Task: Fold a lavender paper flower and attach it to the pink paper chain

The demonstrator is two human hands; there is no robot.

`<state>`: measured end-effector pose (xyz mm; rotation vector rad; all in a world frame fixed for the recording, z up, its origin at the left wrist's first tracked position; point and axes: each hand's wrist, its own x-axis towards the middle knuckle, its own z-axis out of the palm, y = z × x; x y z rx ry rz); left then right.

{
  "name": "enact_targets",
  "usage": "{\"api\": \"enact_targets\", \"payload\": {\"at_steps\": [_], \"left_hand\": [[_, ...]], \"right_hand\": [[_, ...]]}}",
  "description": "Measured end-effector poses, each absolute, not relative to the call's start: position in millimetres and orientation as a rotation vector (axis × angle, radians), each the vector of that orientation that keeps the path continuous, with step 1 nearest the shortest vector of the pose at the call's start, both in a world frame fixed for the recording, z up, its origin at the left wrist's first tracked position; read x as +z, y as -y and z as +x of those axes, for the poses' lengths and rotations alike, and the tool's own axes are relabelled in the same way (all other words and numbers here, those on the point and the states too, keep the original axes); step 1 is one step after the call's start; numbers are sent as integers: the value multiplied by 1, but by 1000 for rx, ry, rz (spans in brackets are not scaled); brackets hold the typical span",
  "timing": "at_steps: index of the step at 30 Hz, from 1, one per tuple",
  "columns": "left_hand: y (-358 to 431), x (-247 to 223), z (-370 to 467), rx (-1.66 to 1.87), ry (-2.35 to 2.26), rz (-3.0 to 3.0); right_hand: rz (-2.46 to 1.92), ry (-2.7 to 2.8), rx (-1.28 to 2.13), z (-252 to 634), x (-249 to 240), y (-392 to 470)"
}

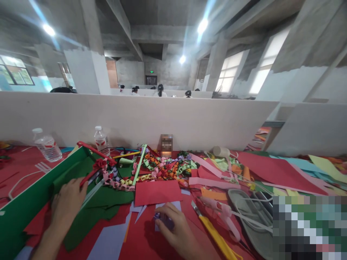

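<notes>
At the lower centre, my right hand has its fingers curled round a small purple paper piece, just below a red paper rectangle. On the left, my left hand reaches over green paper beside the green box. Its fingers touch a red stick near red paper flowers; how they close is blurred. Purple paper lies between the hands.
A yellow cutter, a pink glue gun and a grey tray lie on the right. Coloured paper chains heap at the back. Two bottles stand before a white partition.
</notes>
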<state>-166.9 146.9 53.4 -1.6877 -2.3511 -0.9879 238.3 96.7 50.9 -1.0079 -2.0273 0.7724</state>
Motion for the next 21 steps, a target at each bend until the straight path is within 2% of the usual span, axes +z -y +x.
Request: {"api": "enact_targets", "payload": {"at_steps": [2, 3, 5, 7, 8, 9, 14, 21], "left_hand": [[-148, 71, -162, -1041, 2438, -1670], [-148, 81, -156, -1188, 2504, -1633], [-146, 99, -137, -1695, 2623, -1656], [-143, 110, -108, -2286, 2543, -1786], [-141, 111, -90, -2475, 2486, -1870], [-139, 111, -71, -2542, 2480, -1903], [-131, 79, 12, -2418, 2418, -2409], [-125, 50, 55, -2814, 2264, -2492]], "right_hand": [[-1016, 2023, 782, 238, 52, -96], [-1018, 2020, 785, 238, 52, -96], [-1022, 2012, 790, 237, 52, -96], [-1017, 2006, 790, 237, 52, -96], [-1013, 2004, 791, 237, 52, -96], [-1011, 2004, 791, 237, 52, -96], [-1016, 2002, 789, 237, 50, -97], [-1014, 1993, 801, 237, 50, -97]]}}
